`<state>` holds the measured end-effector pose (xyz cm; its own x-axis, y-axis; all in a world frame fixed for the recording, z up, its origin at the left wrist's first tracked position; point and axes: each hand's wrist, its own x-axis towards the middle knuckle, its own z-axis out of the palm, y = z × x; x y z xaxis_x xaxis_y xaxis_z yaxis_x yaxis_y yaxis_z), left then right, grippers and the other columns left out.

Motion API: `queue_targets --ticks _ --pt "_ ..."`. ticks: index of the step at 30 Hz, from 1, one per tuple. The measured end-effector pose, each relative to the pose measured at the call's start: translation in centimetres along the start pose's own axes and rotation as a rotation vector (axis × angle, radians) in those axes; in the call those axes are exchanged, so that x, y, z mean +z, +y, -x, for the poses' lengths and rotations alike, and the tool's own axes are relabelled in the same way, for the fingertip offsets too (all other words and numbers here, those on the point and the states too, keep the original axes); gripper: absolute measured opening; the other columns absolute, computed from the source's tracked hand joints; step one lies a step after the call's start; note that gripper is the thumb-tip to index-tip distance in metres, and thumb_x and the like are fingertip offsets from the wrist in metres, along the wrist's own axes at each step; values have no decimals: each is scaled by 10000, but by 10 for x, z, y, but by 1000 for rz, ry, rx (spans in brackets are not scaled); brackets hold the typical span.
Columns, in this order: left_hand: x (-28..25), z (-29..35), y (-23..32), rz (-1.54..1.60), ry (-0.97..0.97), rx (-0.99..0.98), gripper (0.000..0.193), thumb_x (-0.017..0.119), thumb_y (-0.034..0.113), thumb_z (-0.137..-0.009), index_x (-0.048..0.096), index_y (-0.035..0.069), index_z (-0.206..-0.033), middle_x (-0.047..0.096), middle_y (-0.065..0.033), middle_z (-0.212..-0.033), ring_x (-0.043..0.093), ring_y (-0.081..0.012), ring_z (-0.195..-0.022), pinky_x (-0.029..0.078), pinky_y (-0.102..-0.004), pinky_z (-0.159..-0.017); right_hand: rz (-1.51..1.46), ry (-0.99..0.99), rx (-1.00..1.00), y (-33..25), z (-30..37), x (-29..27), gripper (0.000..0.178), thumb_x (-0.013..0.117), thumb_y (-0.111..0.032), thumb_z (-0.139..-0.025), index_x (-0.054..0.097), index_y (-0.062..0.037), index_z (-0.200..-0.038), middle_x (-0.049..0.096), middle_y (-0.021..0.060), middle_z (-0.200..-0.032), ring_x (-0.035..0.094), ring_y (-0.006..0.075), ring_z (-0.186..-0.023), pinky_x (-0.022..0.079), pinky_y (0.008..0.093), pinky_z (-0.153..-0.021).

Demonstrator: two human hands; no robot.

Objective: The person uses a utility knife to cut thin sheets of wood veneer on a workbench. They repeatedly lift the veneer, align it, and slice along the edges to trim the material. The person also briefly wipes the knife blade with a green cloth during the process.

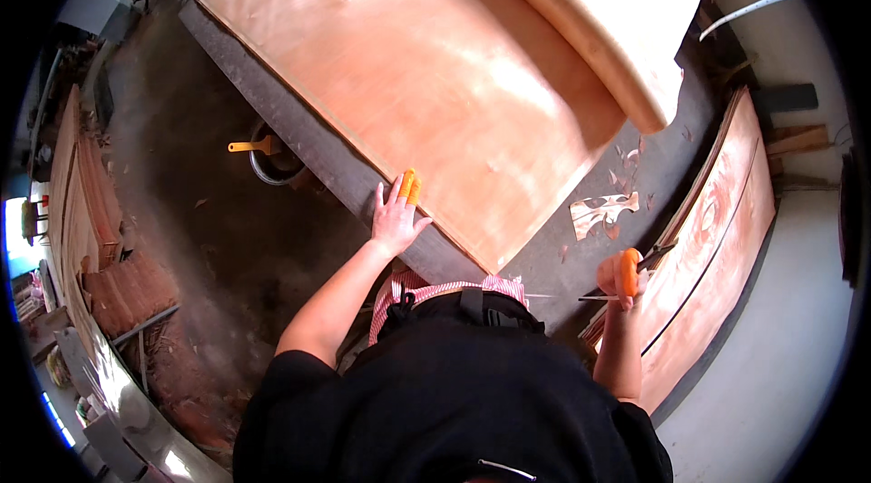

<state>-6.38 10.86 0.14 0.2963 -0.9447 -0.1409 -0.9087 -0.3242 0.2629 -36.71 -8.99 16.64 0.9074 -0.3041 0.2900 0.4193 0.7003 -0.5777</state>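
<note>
The left hand lies palm down with its fingers loosely spread, orange covers on two of them, the fingertips over the near edge of the broad wood sheet. That sheet stretches ahead of the hand and to its right, on top of the grey table. The right hand, well apart, is curled around a dark tool that juts from its outer side; a thin pale strip shows on the inner side (whether it is part of the same tool, I cannot tell).

The light hold of the left hand looks like the weak point: with only fingertips on one edge, a sideways push could skew the sheet, and a thin edge could split or splinter if it is bent upward there. The rolled sheet, far ahead and right of that hand, could spring or slide if its curl is disturbed, dragging the flat one along.

If the tool has a sharp end, a careless swing of the right hand could score the leaning panels just beyond it. The striped cloth, below and right of the left hand, is so near the sheet's corner that leaning in could catch and chip it. Ahead of the right hand, the loose scrap could get trapped under a shifted sheet and mark it.
</note>
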Motion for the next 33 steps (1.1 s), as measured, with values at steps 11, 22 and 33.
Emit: queue_targets --ticks 11,22,33 --pt "2 4 -13 46 8 7 682 523 439 -785 325 52 -1311 243 -84 -1400 171 -223 -1308 131 -527 -1032 -35 4 -39 10 -24 9 165 482 -102 -838 564 1 -937 536 27 -460 285 61 -258 203 204 -260" --pt "-3 10 -19 59 -30 27 693 550 426 -771 316 74 -1320 233 -89 -1401 164 -218 -1309 143 -520 -1031 -121 44 -119 29 -33 23 165 486 -170 -864 559 -23 -872 545 2 -463 285 26 -267 199 166 -270" --pt "3 14 -38 59 -5 177 631 527 430 -788 365 89 -1293 329 -109 -1344 217 -233 -1290 154 -533 -1020 55 164 -123 41 -20 50 285 461 -148 -870 499 -46 -1133 451 -46 -465 263 23 -330 210 175 -336"
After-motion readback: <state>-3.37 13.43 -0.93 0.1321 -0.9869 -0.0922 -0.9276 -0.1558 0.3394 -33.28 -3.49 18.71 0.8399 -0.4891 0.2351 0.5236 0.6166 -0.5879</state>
